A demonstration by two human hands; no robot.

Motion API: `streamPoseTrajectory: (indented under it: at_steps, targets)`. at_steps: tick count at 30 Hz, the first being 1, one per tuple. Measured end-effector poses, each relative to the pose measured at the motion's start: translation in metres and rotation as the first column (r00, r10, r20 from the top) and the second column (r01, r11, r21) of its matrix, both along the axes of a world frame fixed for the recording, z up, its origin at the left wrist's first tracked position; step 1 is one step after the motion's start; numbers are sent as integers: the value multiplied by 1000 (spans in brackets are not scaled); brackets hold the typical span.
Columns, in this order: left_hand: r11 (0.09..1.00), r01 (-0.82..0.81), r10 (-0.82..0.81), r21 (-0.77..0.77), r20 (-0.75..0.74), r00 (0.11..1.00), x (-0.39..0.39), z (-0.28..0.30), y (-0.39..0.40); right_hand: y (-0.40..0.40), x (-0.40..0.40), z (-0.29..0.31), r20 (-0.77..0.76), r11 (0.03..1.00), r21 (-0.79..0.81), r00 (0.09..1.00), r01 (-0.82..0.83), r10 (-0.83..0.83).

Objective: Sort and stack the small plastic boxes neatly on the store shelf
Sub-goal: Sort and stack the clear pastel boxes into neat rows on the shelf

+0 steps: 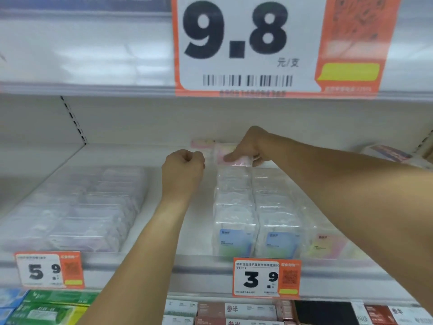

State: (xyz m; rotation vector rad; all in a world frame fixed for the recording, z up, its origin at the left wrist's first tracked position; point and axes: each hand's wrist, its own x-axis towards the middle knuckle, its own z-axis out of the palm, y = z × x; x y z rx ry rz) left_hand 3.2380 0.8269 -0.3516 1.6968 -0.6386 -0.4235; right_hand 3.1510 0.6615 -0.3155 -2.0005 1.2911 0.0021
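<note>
Both my arms reach deep into a white store shelf [196,214]. My right hand [248,146] grips a small clear plastic box with a pink label [234,160] at the far end of two rows of clear boxes with blue labels [255,212]. My left hand [182,165] hovers as a fist just left of that pink box, with nothing visible in it. Another pink box [202,143] lies against the back wall. A yellow-pink box [328,245] stands at the front, right of the blue rows, partly hidden by my right arm.
A block of clear boxes [79,207] fills the shelf's left side. Price tags 5.9 [46,270] and 3.9 [266,277] hang on the front rail, and a big 9.8 tag [257,43] above. More packs [386,153] lie at the far right. Cartons fill the shelf below [234,310].
</note>
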Motion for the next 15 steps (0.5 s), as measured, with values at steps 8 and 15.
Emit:
streamPoseTrajectory:
  at_steps: [8, 15]
  targets:
    - [958, -160, 24, 237, 490, 871, 40, 7, -50, -26, -68, 26, 422, 941, 313, 869, 127, -258]
    - [706, 78, -628, 704, 571, 529, 76, -4, -94, -22, -96, 33, 534, 869, 485, 753, 98, -384]
